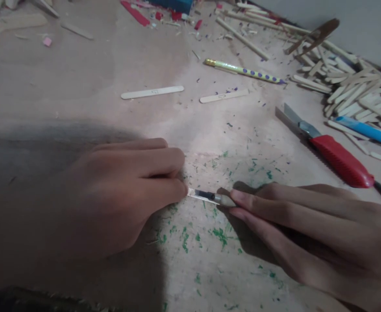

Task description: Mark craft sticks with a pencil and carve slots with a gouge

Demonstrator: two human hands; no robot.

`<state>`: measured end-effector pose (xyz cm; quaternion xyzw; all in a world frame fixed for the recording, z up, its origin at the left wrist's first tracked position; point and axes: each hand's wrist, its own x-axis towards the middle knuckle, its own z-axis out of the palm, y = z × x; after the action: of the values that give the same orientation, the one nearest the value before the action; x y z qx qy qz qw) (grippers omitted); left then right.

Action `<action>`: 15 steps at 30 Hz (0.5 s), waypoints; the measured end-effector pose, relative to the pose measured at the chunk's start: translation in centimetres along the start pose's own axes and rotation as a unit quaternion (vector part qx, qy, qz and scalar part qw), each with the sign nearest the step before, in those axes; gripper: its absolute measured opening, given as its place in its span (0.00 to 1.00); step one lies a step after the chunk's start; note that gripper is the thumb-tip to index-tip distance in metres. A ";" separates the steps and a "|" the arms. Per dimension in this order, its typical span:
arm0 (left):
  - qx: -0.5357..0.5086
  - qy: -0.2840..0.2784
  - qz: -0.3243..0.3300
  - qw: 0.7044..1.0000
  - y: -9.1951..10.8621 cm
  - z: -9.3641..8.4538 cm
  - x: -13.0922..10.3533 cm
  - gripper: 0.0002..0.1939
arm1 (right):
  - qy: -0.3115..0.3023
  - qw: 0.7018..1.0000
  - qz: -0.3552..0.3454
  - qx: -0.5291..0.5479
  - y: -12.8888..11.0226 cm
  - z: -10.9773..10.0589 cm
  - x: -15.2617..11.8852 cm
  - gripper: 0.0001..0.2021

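My right hand [307, 225] is closed in a pinch on a slim pen-like tool [222, 199], which has a grey collar and a dark section toward its tip. The tool lies almost level, pointing left. Its far end reaches the fingertips of my left hand [138, 186]. That hand is closed, fingers curled and thumb pressed in, low over the table. A narrow pale strip [195, 193] shows beside the tool at the left fingertips; what the fingers grip is mostly hidden. Two wooden craft sticks with small marks, one on the left [153, 92] and another [223, 96], lie beyond my hands.
Green flecks dot the wooden table [89, 86]. A red-handled knife [340, 160] rests at right, near a blue pen [369, 130] and a heap of craft sticks [356, 93]. Farther back lie a spotted pencil [242, 70], a blue block [174, 5] and wood scraps [15, 24].
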<state>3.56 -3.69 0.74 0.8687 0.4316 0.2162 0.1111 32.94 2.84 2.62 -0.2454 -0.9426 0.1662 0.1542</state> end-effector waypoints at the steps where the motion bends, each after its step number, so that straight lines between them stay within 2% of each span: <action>1: 0.005 -0.003 0.002 1.000 -0.1 0.0 0.0 0.19 | 0.007 0.999 -0.026 -0.022 0.0 -0.1 0.0 0.04; 4: 0.001 -0.006 0.019 1.000 -0.3 0.1 0.0 0.17 | -0.011 0.993 -0.099 -0.068 0.0 -0.7 -0.1 0.14; 6: -0.005 -0.007 0.026 1.000 -0.4 0.1 0.0 0.17 | -0.043 0.989 -0.112 -0.081 0.0 -0.9 0.0 0.19; 8: -0.011 -0.006 0.025 1.000 -0.5 0.0 0.0 0.16 | -0.037 0.993 -0.094 -0.064 0.1 -0.9 0.1 0.18; 11: -0.034 -0.018 0.025 0.999 -0.4 0.0 0.0 0.16 | 0.010 0.999 -0.026 0.027 0.2 -0.3 0.3 0.11; 15: -0.063 -0.008 0.015 0.998 -0.5 0.0 -0.1 0.14 | 0.024 0.988 0.042 0.144 -0.1 0.4 0.5 0.05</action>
<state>3.16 -3.48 0.49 0.8679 0.4033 0.2374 0.1664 32.37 2.90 2.42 -0.2644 -0.8936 0.3002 0.2035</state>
